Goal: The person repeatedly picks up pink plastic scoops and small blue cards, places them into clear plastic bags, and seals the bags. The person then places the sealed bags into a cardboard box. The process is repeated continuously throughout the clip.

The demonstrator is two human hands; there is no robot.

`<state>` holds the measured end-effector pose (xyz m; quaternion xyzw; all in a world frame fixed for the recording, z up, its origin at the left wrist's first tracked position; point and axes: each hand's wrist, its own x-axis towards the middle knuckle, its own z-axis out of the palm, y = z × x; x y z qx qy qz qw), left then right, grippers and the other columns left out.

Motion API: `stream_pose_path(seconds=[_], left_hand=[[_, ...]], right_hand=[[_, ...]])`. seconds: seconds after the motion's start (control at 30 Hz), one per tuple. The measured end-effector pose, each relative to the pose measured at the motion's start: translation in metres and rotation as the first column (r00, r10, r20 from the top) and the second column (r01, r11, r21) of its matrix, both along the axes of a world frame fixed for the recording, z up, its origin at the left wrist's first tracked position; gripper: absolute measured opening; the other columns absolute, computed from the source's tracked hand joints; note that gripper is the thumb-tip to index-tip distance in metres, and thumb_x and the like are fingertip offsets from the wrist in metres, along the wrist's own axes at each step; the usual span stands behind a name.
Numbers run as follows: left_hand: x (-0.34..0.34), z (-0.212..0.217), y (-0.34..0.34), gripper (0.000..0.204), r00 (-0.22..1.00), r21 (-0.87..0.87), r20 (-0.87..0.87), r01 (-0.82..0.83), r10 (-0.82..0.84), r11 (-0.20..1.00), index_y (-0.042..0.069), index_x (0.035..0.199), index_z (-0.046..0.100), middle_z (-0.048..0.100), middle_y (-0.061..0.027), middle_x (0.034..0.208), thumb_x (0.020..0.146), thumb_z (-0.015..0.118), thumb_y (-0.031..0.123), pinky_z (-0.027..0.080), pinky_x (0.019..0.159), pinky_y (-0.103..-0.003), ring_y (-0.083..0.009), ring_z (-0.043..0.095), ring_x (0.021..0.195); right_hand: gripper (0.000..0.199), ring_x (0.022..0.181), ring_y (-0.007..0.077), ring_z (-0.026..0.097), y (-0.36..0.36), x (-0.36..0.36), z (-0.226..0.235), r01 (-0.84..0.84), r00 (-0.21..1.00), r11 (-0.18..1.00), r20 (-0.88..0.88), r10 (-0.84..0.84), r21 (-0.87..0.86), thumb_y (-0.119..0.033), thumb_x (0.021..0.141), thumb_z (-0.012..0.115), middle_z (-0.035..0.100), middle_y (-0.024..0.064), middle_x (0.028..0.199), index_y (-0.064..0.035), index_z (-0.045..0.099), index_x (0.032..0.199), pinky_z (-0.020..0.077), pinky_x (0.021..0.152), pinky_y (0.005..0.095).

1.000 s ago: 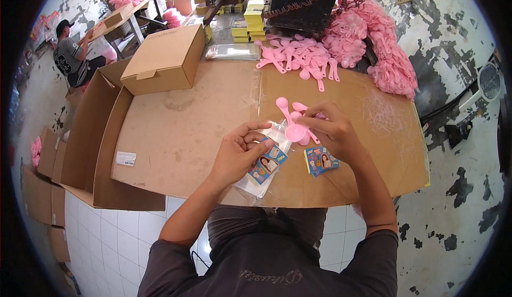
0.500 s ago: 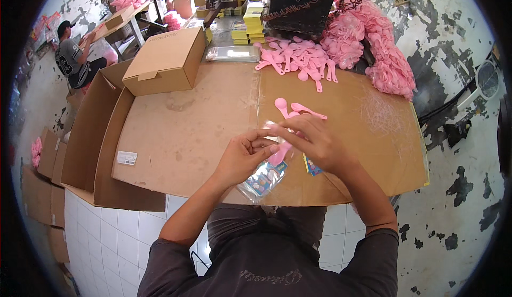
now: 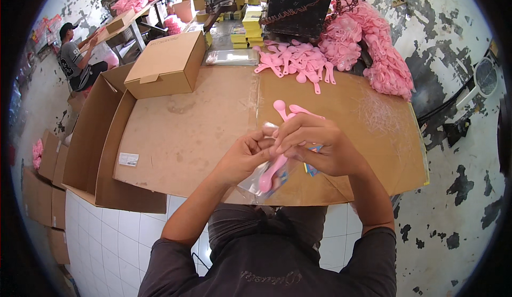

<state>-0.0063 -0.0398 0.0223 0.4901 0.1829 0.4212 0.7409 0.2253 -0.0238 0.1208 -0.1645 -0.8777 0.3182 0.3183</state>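
A clear plastic bag (image 3: 246, 185) hangs at the table's front edge, with my left hand (image 3: 246, 157) closed on its upper part. A pink measuring spoon (image 3: 266, 183) points bowl-down along the bag, apparently inside the film, over a blue printed card. My right hand (image 3: 321, 143) is closed at the bag's mouth by the spoon's handle end; whether its fingertips pinch handle, film or both is hard to see. Just beyond my hands lie loose pink spoons (image 3: 279, 106). Partly under my right hand are more printed cards (image 3: 311, 170).
Farther back is a pile of pink spoons (image 3: 296, 61), beside bulging bags of them (image 3: 386, 57). A closed carton (image 3: 165, 65) and a stack of clear bags (image 3: 232, 57) stand back left. An open carton (image 3: 88, 137) borders the table's left side. Another person (image 3: 77, 57) sits far left.
The pink spoon has slid down toward me along the bag, its bowl now over the card. My right hand has moved in to the bag's mouth, its fingers closer together.
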Motion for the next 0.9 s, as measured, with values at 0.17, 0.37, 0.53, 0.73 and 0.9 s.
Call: stream_pose_path(seconds=[0.17,0.37,0.53,0.73,0.9], left_hand=[[0.000,0.010,-0.001,0.041,0.920,0.227,-0.194,-0.296,0.341,0.928,-0.002,0.144,0.053,0.064,-0.0145,0.140,0.104,0.060,0.003,0.045,0.114,-0.037,-0.0210,0.059,0.134],[0.005,0.022,-0.014,0.049,0.883,0.478,-0.303,-0.185,0.359,0.859,0.003,0.145,0.055,0.065,-0.0121,0.140,0.098,0.066,0.006,0.046,0.113,-0.037,-0.0191,0.058,0.135],[0.017,0.038,-0.014,0.051,0.846,0.550,-0.335,-0.181,0.414,0.815,0.000,0.145,0.053,0.068,-0.0108,0.133,0.097,0.070,0.000,0.050,0.108,-0.035,-0.0196,0.065,0.126],[0.028,0.030,-0.010,0.038,0.872,0.418,-0.173,-0.355,0.457,0.836,0.003,0.137,0.062,0.079,-0.0080,0.105,0.100,0.069,0.003,0.057,0.080,-0.027,-0.0116,0.074,0.091],[0.026,0.032,-0.017,0.051,0.725,0.569,-0.361,-0.327,0.587,0.754,-0.004,0.139,0.058,0.079,-0.0111,0.104,0.092,0.076,0.002,0.056,0.076,-0.023,-0.0138,0.075,0.093]], right_hand=[[0.010,0.102,0.0288,0.069,-0.015,0.004,0.032,0.133,0.925,0.818,0.228,-0.305,0.559,-0.011,0.090,0.077,0.069,0.0071,0.096,-0.0074,0.075,0.099,0.0520,0.092,0.0438],[0.011,0.086,0.0303,0.069,-0.012,0.008,0.031,0.279,0.912,0.922,0.228,-0.342,0.267,-0.012,0.091,0.075,0.066,0.0126,0.090,-0.0032,0.072,0.097,0.0534,0.077,0.0402],[0.012,0.079,0.0306,0.067,-0.011,0.006,0.035,0.293,0.933,0.935,0.154,-0.325,0.198,-0.010,0.092,0.073,0.066,0.0141,0.091,-0.0019,0.071,0.101,0.0528,0.069,0.0383],[0.022,0.099,0.0275,0.066,-0.013,-0.003,0.016,0.433,0.856,0.635,-0.071,-0.512,0.639,-0.009,0.088,0.075,0.066,0.0098,0.107,-0.0050,0.069,0.108,0.0498,0.083,0.0395],[0.023,0.106,0.0257,0.062,-0.011,-0.015,0.000,0.392,0.832,0.504,-0.063,-0.551,0.769,-0.013,0.083,0.075,0.064,0.0082,0.105,-0.0048,0.068,0.103,0.0464,0.091,0.0395]])
